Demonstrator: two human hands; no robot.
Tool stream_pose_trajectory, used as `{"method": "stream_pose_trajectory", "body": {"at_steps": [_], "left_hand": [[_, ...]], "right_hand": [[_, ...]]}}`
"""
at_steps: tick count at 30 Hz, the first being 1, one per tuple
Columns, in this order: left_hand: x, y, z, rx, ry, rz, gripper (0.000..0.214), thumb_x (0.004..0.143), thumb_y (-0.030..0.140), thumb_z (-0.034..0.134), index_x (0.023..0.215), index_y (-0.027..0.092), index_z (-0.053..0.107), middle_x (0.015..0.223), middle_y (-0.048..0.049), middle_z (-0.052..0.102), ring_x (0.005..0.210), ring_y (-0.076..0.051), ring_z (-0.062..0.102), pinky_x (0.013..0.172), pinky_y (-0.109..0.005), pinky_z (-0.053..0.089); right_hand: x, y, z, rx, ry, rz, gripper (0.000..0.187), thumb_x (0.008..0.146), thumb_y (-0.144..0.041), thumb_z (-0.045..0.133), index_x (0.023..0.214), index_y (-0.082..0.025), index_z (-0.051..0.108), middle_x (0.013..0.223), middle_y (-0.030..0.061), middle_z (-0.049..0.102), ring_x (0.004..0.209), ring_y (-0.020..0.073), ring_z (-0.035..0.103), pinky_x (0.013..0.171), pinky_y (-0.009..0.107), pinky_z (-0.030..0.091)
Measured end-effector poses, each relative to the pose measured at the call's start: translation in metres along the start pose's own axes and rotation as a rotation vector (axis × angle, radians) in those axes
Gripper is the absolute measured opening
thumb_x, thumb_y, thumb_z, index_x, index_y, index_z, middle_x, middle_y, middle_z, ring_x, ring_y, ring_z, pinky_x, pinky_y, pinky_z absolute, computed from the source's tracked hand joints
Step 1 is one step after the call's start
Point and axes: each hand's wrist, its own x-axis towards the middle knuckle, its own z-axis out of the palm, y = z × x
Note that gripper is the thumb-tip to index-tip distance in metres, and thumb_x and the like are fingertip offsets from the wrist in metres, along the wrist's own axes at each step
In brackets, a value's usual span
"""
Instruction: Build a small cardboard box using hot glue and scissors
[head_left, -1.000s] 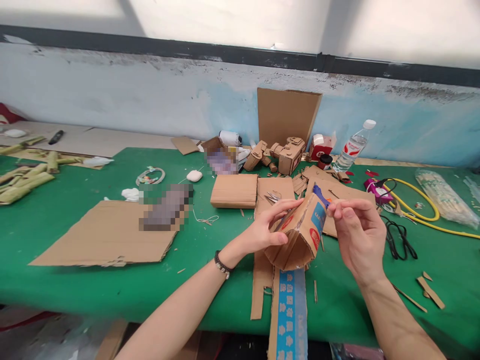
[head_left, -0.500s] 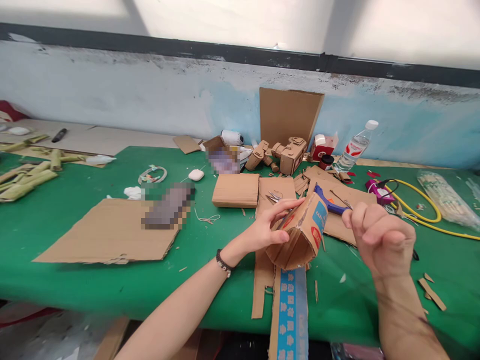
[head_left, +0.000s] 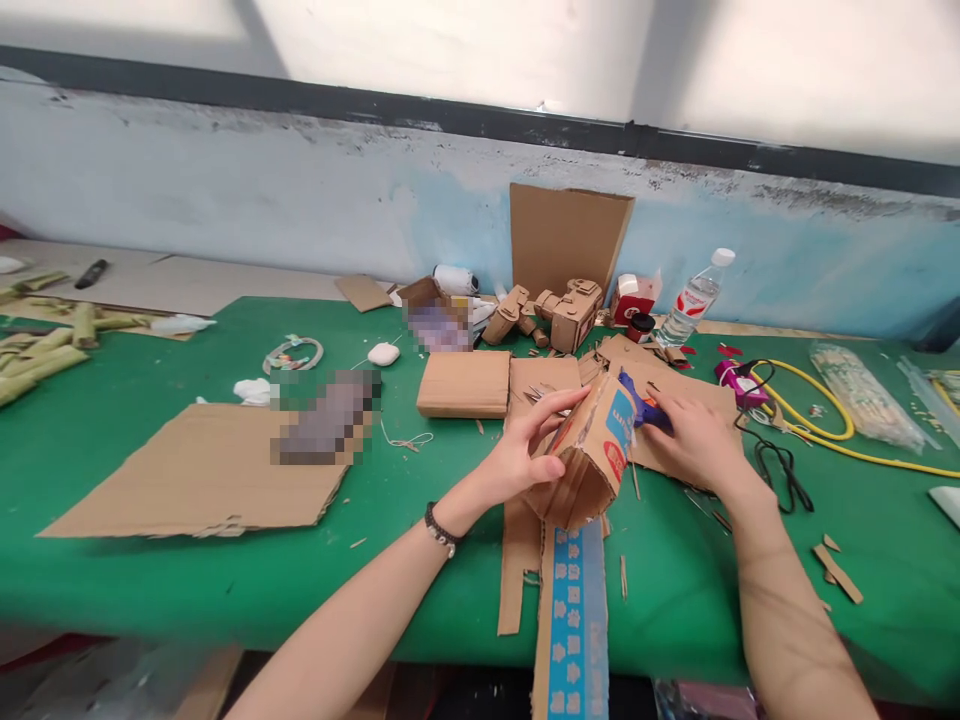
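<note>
My left hand (head_left: pixel 531 447) grips a folded cardboard tube (head_left: pixel 592 450) from its left side, thumb near the open end facing me. Blue and red print shows on the tube's right face. My right hand (head_left: pixel 697 440) has its fingers on a blue glue gun (head_left: pixel 651 408), just right of the tube; part of the gun is hidden by the hand and tube. Beneath the tube lie a cut cardboard piece (head_left: pixel 520 570) and a strip with blue printing (head_left: pixel 574 620) that overhangs the table's front edge.
A flat cardboard box (head_left: pixel 465 384), a cardboard camera model (head_left: pixel 576 315) and a water bottle (head_left: pixel 694 300) stand behind. On the left lies a cardboard sheet (head_left: pixel 187 470). Yellow cable (head_left: pixel 832 432), a purple socket (head_left: pixel 739 384) and a bag of sticks (head_left: pixel 870 395) are right.
My right hand has come down from its raised, curled pose onto the glue gun. My left hand still holds the cardboard tube. The view has shifted slightly.
</note>
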Motion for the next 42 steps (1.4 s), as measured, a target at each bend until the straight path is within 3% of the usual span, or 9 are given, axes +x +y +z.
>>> {"method": "stream_pose_trajectory", "body": {"at_steps": [4,7,9,12,15,17,20,30,42], "left_hand": [[-0.001,-0.005,0.001,0.058,0.115,0.088,0.117,0.072,0.094,0.089,0.168,0.033,0.063,0.177,-0.0157,0.058,0.164,-0.048,0.055,0.135,-0.059,0.048],[-0.001,-0.004,-0.001,0.174,0.213,0.191,0.114,0.077,0.092,0.087,0.171,0.035,0.058,0.178,-0.0154,0.053,0.167,-0.046,0.051,0.138,-0.061,0.044],[-0.002,-0.001,-0.003,0.316,0.250,0.273,0.113,0.078,0.090,0.088,0.172,0.035,0.056,0.177,-0.0162,0.052,0.168,-0.047,0.047,0.141,-0.063,0.040],[-0.003,0.001,-0.006,0.555,0.237,0.358,0.121,0.074,0.091,0.090,0.174,0.034,0.053,0.174,-0.0187,0.050,0.166,-0.050,0.047,0.140,-0.071,0.038],[-0.004,-0.001,-0.007,0.698,0.181,0.411,0.130,0.071,0.088,0.095,0.179,0.038,0.043,0.172,-0.0190,0.047,0.162,-0.051,0.050,0.136,-0.073,0.044],[-0.005,-0.004,-0.007,0.732,0.150,0.451,0.134,0.070,0.084,0.098,0.182,0.041,0.037,0.172,-0.0181,0.045,0.161,-0.050,0.051,0.133,-0.073,0.047],[-0.005,-0.006,-0.007,0.759,0.117,0.489,0.135,0.071,0.082,0.099,0.182,0.044,0.034,0.170,-0.0172,0.043,0.160,-0.049,0.051,0.133,-0.071,0.049],[-0.008,-0.010,-0.012,0.820,0.052,0.460,0.143,0.061,0.084,0.103,0.182,0.045,0.037,0.173,-0.0176,0.044,0.161,-0.051,0.049,0.134,-0.074,0.046],[-0.002,0.001,-0.005,0.913,0.061,0.621,0.134,0.075,0.084,0.095,0.184,0.040,0.031,0.169,-0.0202,0.047,0.155,-0.046,0.055,0.130,-0.069,0.052]], "right_hand": [[0.008,-0.008,0.008,0.057,-0.002,0.052,0.053,0.107,-0.030,0.054,0.156,-0.016,0.067,0.137,0.0226,0.077,0.126,0.0406,0.073,0.105,0.054,0.058],[0.010,-0.006,-0.002,0.161,0.157,0.098,0.045,0.109,-0.036,0.052,0.144,-0.014,0.072,0.130,0.0229,0.076,0.113,0.0385,0.074,0.097,0.052,0.061],[0.008,-0.006,-0.012,0.452,0.372,0.141,0.038,0.109,-0.049,0.062,0.128,-0.020,0.076,0.113,0.0162,0.077,0.101,0.0350,0.073,0.089,0.050,0.062],[-0.003,-0.017,-0.028,1.037,0.392,0.074,0.039,0.110,-0.064,0.066,0.117,-0.027,0.075,0.083,0.0013,0.067,0.070,0.0221,0.061,0.071,0.040,0.057],[-0.015,-0.036,-0.039,1.336,0.314,-0.057,0.037,0.109,-0.063,0.072,0.118,-0.027,0.077,0.111,0.0046,0.077,0.058,0.0124,0.053,0.061,0.035,0.052],[-0.021,-0.045,-0.041,1.376,0.248,-0.106,0.037,0.106,-0.061,0.076,0.117,-0.026,0.079,0.115,0.0070,0.079,0.058,0.0124,0.056,0.056,0.034,0.051],[-0.025,-0.048,-0.039,1.373,0.203,-0.131,0.041,0.107,-0.065,0.073,0.111,-0.025,0.081,0.096,0.0062,0.080,0.056,0.0160,0.061,0.052,0.035,0.052],[-0.025,-0.052,-0.037,1.345,0.290,-0.141,0.040,0.104,-0.067,0.074,0.093,-0.029,0.078,0.084,0.0056,0.075,0.046,0.0184,0.054,0.040,0.038,0.042],[-0.027,-0.054,-0.041,1.331,0.290,-0.058,0.044,0.101,-0.071,0.076,0.089,-0.028,0.078,0.077,0.0048,0.071,0.047,0.0202,0.056,0.041,0.038,0.044]]}}
